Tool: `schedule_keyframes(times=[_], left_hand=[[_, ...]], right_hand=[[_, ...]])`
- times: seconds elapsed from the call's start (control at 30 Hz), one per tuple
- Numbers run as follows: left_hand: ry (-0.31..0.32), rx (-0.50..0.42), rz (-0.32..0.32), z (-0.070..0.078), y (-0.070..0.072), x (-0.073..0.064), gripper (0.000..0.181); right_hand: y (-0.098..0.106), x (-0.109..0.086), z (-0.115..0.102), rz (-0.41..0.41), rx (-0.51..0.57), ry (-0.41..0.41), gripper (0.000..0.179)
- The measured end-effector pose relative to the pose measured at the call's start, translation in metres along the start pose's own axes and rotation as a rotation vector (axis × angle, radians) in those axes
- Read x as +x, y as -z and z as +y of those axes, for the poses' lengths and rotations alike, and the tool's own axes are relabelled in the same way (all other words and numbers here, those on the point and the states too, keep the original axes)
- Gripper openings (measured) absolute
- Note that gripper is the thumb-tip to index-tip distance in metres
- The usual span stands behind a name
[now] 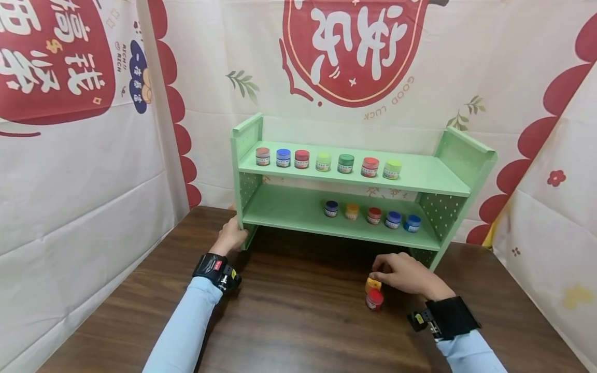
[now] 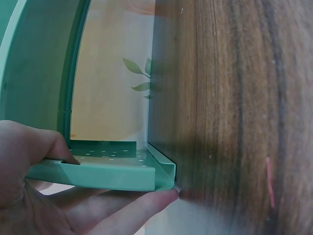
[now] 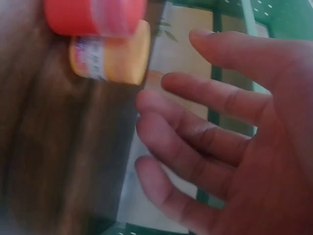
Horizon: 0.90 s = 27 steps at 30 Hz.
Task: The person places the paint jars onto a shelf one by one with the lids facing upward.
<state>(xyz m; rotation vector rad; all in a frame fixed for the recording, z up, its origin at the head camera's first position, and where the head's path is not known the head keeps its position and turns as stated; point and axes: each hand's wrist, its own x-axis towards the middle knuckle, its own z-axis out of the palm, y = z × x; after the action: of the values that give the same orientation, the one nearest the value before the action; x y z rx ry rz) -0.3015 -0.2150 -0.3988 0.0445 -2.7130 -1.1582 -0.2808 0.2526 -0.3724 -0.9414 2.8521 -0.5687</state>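
Note:
My left hand (image 1: 230, 237) grips the lower left side panel of a light green two-tier shelf (image 1: 322, 224). In the left wrist view, the thumb lies on one face of the panel edge (image 2: 98, 177) and the fingers are behind it. My right hand (image 1: 407, 273) hovers by two small jars on the table, a yellow jar (image 1: 372, 284) and a red jar (image 1: 374, 300) in front of it. Seen from the right wrist, its fingers (image 3: 195, 132) are loosely bent, hold nothing, and stand apart from the yellow jar (image 3: 115, 56).
A row of several paint jars (image 1: 345, 163) stands on the upper tier. Several more jars (image 1: 374, 215) occupy the right part of the lower tier. The brown wooden table (image 1: 289, 321) meets printed cloth walls (image 1: 93, 181) at the left, back and right.

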Motion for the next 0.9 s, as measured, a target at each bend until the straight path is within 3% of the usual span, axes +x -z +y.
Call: schedule_keyframes(times=[0.37, 0.9], left_hand=[[0.008, -0.004, -0.010, 0.001, 0.000, 0.003, 0.033], [0.018, -0.010, -0.001, 0.001, -0.003, 0.001, 0.040]], right_hand=[[-0.015, 0.005, -0.001, -0.033, 0.003, -0.039, 0.015], [-0.010, -0.001, 0.008, -0.014, -0.022, -0.099, 0.017]])
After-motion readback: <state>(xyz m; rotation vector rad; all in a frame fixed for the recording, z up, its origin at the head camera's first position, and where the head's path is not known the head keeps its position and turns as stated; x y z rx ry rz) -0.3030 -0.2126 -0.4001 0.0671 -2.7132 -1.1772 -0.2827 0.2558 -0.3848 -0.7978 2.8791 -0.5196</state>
